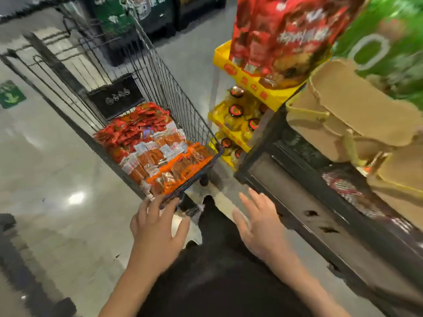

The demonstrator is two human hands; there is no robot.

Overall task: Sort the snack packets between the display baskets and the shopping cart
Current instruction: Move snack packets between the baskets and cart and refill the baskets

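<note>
- Left hand [158, 227]: fingers spread, holding nothing, at the cart [146, 72] rim.
- Right hand [258, 227]: fingers spread, empty.
- Packets [155, 145] in the cart: print too blurred to read.

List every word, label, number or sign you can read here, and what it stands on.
No text reads clearly.
Big red bag: white characters, blurred.
Yellow shelf: red characters on its front edge, blurred.
Snack packets in the cart: white labels, too small.
Green floor sign: an arrow, no legible words.
</note>
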